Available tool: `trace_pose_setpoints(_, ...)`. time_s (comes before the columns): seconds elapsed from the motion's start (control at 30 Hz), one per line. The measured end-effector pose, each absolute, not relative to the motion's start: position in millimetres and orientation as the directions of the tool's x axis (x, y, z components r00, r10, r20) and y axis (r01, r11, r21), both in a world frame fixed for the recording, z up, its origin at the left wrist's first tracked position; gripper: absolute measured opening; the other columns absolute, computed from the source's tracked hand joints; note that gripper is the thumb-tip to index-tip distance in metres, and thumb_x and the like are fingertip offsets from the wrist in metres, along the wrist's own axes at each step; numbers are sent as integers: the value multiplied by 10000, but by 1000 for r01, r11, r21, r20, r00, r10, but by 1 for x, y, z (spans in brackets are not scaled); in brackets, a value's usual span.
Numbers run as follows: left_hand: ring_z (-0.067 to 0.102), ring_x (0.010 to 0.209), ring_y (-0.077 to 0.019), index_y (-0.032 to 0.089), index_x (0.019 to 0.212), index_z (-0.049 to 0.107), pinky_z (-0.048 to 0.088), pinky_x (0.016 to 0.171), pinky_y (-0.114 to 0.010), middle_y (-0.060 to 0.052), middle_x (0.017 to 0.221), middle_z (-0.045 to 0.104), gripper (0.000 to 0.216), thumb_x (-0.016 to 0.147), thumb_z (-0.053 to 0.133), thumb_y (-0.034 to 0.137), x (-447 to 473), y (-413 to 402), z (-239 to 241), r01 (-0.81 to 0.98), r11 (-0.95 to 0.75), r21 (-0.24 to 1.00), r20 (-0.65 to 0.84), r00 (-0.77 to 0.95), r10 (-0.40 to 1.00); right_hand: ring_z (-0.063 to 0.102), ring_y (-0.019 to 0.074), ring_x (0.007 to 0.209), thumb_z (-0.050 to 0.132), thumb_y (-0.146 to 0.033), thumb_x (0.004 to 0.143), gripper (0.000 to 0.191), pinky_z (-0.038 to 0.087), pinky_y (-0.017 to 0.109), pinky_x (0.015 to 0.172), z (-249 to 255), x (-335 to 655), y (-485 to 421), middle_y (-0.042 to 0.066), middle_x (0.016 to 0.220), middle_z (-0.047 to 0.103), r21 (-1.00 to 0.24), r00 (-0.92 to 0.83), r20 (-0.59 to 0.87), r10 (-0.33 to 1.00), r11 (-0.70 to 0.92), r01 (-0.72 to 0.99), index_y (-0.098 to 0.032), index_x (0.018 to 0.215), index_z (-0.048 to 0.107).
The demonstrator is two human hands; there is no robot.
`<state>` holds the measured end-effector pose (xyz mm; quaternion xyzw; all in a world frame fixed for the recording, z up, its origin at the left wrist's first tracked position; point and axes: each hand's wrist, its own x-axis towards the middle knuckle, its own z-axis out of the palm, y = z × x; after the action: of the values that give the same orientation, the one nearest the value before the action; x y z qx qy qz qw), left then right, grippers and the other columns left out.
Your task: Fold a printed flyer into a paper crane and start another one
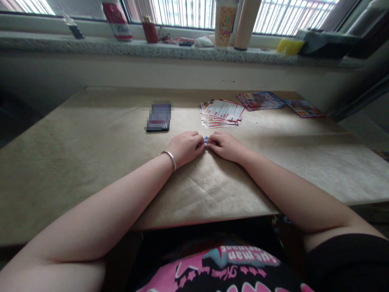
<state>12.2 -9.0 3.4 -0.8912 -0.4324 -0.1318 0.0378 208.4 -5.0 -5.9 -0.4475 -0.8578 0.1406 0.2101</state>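
Observation:
My left hand [187, 147] and my right hand [224, 145] meet at the middle of the table, fingers curled and closed. Between their fingertips shows a small blue and white piece [206, 140], perhaps paper or card; most of it is hidden by the fingers. A silver bangle [170, 159] circles my left wrist. Just beyond my hands lies a fanned stack of printed cards [223, 111], white with red borders. A dark phone [159, 117] rests flat beyond my left hand.
Colourful printed packets [261, 100] lie at the table's back right, with another packet [304, 108] beside them. The beige-covered table [75, 162] reaches a wall under a granite sill [91, 48]. On the sill stand a red can [117, 20], a patterned cup [225, 24] and a yellow block [289, 46].

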Motion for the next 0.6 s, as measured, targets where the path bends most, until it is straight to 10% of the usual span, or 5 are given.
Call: trace_pose_setpoints(0.6,628,805,-193,192,910,663,415,644,-278,-45,894,699,182,901,577,352,14,-9,6,811,-570,134,247,529,812,544,159,683,586,-368,857,239,310,274,593,-2,209,-5,45,755,681,-346,-359,169,918,396,851,-186,722,662)
